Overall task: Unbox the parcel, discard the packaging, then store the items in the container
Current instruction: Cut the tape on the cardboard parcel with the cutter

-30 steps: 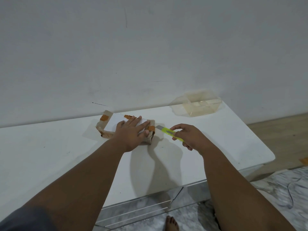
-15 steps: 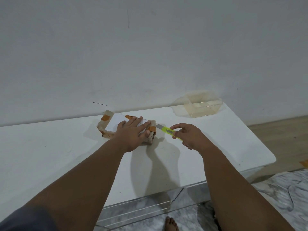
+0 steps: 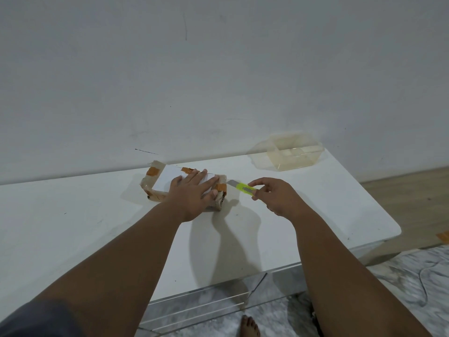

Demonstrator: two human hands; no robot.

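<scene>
- The parcel [image 3: 167, 181] lies by the back edge of the table [image 3: 97, 215], about midway along it.
- It looks sealed. Its wrap is whole as far as can be seen, orange tape [image 3: 152, 171] sits at its corners, and a white label is on top.
- The left hand [image 3: 192, 194] lies flat on the parcel's right half, fingers straight, pressing it down.
- The right hand [image 3: 274, 197] pinches a yellow cutter [image 3: 244, 187] with the blade out. The tip is just beside the parcel's right end; I cannot tell whether it touches.
- The clear container [image 3: 291, 161] stands at the table's back right corner, well apart from the parcel, and seems to hold nothing.
- By my judgement the task is at its very start, with the first cut about to be made.
- Left to do: slit the wrap, take the items out, discard the packaging, and put the items in the container. No bin is in view.
</scene>
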